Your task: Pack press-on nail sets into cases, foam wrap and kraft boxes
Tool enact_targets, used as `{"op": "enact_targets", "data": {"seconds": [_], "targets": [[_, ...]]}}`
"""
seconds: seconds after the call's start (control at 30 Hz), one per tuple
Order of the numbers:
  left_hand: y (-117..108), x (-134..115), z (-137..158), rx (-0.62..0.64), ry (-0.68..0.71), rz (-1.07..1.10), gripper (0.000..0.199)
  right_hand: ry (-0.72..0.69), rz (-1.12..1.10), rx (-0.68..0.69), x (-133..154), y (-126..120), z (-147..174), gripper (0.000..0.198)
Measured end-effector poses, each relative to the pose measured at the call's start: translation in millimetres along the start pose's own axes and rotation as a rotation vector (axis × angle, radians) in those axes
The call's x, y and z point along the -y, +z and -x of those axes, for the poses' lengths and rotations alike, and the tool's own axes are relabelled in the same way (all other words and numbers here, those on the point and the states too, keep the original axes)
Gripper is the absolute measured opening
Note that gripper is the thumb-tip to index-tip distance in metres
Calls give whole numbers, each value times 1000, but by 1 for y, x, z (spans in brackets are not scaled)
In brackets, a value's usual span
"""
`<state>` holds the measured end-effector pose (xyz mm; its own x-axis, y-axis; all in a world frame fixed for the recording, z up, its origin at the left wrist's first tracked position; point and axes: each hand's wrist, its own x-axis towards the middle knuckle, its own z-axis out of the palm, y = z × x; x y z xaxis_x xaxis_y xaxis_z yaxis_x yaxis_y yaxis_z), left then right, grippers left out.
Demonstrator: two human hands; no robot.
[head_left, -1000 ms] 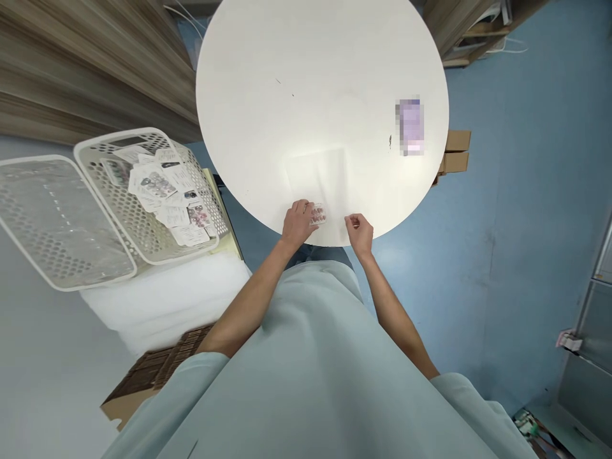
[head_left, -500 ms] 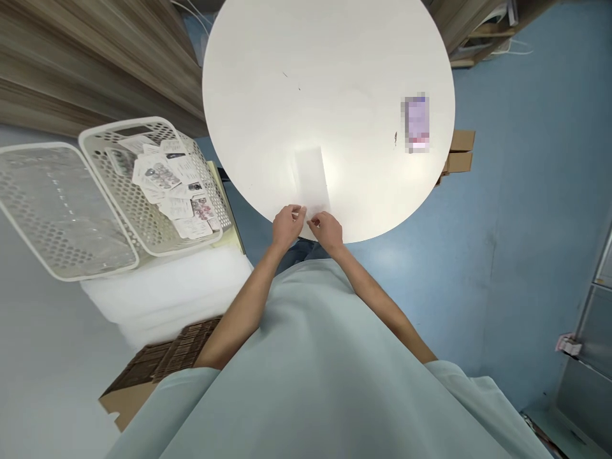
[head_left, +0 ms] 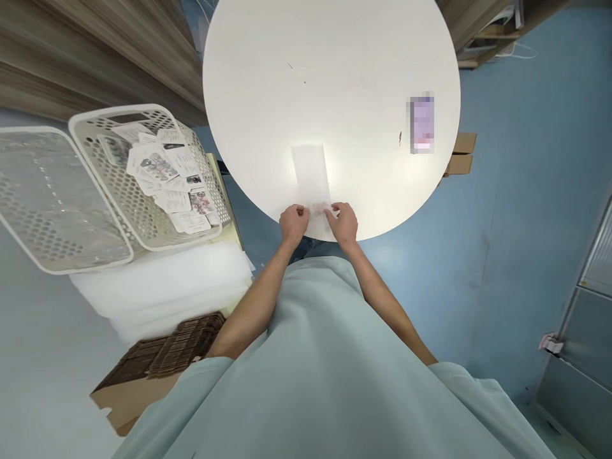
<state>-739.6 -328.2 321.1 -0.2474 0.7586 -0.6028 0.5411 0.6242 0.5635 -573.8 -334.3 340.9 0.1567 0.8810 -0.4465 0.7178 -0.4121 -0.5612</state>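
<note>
A narrow white translucent sheet (head_left: 312, 172) lies lengthwise on the round white table (head_left: 373, 51), its near end close to the table's front edge. Across that near end shows a faint pinkish patch (head_left: 317, 208); whether it is inside, under or on the sheet I cannot make out. At the sheet's left near edge, my left hand (head_left: 293, 223) is closed in a pinch. My right hand (head_left: 344, 223) grips the opposite edge between thumb and curved fingers.
A purple item (head_left: 422, 124), blurred out, lies at the table's right. To the left, a white perforated basket (head_left: 143, 245) holds many printed cards, beside another basket (head_left: 62, 273) with clear plastic. White wrapping material (head_left: 167, 280) and a carton of brown cardboard pieces (head_left: 138, 395) sit below them.
My hands have moved apart along the sheet's near end, the right one shifting rightward. The pinkish patch between them now shows. The view has shifted slightly.
</note>
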Motion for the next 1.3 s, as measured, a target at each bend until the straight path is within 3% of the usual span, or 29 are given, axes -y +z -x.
{"op": "enact_targets", "data": {"seconds": [0.17, 0.4, 0.5, 0.6, 0.7, 0.93, 1.2, 1.3], "targets": [[8, -3, 5, -50, 45, -29, 12, 95, -21, 45, -13, 3, -17, 29], [11, -4, 4, -54, 33, -166, 11, 175, 50, 168, 1, 4, -16, 27], [12, -1, 5, -88, 322, -224, 22, 188, 73, 168, 4, 3, -14, 28], [13, 4, 9, 20, 681, -252, 40, 183, 59, 164, 3, 3, -14, 28], [11, 12, 13, 127, 819, -266, 51, 186, 40, 159, 0, 4, -15, 27], [-1, 30, 16, 249, 899, -352, 76, 215, -77, 155, -10, 4, -21, 31], [-1, 17, 3, 197, 838, -371, 62, 285, -266, 208, -24, 6, -28, 32], [-5, 12, 1, 203, 830, -367, 62, 114, -133, 140, -22, -9, -19, 29]]}}
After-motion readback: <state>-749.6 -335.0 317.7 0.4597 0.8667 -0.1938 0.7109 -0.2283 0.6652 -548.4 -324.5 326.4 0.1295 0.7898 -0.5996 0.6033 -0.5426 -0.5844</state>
